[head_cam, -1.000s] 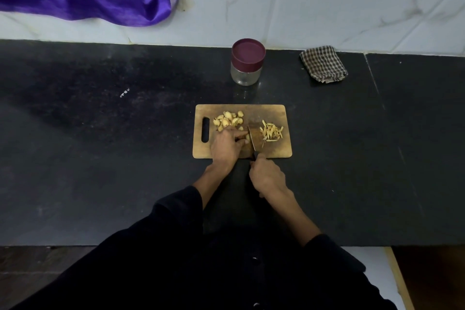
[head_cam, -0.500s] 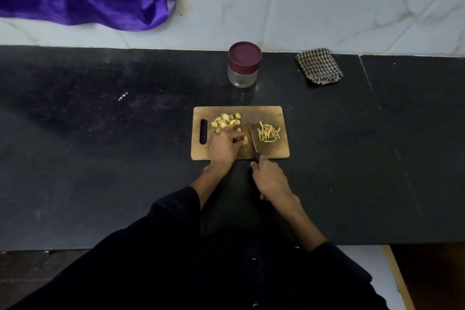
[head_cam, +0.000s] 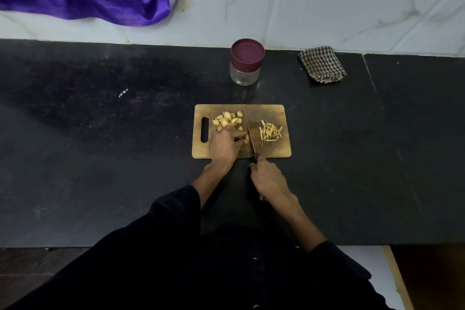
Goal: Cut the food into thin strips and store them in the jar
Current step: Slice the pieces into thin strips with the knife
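Head view: food piece (head_cam: 246, 139) is pinched by left hand (head_cam: 225, 145) on cutting board (head_cam: 274, 151), knife (head_cam: 251, 142) gripped by right hand (head_cam: 268, 178); fingertips just beside blade could be nicked.

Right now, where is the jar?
In the head view, the jar stands lid on at the counter's back, beyond the cutting board, left of the checked cloth.

Pale yellow food chunks (head_cam: 227, 119) lying heaped at cutting board's (head_cam: 274, 151) far left. Thin yellow strips (head_cam: 270, 132) lying scattered at its right. Clear glass jar (head_cam: 245, 64) standing upright beyond board, maroon lid (head_cam: 247, 54) sitting on top.
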Tool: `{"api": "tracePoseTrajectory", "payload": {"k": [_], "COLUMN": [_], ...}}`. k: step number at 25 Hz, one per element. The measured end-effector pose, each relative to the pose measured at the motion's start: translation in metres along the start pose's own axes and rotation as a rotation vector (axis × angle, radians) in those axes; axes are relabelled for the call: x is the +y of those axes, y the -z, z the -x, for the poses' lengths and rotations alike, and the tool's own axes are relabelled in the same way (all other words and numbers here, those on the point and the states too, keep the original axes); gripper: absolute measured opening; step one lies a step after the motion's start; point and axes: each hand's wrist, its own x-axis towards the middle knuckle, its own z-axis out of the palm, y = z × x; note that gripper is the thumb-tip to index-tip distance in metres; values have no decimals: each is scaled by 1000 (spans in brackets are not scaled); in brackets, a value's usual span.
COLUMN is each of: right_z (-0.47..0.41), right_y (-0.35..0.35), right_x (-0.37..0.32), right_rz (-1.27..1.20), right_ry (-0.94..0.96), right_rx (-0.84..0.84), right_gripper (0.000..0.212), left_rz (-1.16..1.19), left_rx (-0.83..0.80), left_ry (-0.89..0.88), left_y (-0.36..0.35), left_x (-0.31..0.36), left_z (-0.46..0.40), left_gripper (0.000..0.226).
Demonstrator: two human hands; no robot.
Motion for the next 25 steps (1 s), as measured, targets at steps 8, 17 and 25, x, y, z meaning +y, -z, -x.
{"api": "tracePoseTrajectory", "payload": {"k": [8,17,25], "right_z": [-11,10,-2], "right_y": [6,-7,7], "right_x": [-11,9,8], "right_rz": [-32,69,11], "right_ry": [-18,8,-37], "right_rx": [-17,18,120], "right_gripper": [27,27,29], "left_rz": [-18,-15,-18], "left_rx": [7,12,2], "left_ry": [16,20,11], "left_y": [-3,-2,-3], "left_x": [-1,-1,-1], "left_z": [0,-1,0], "left_gripper": [28,28,29]}}
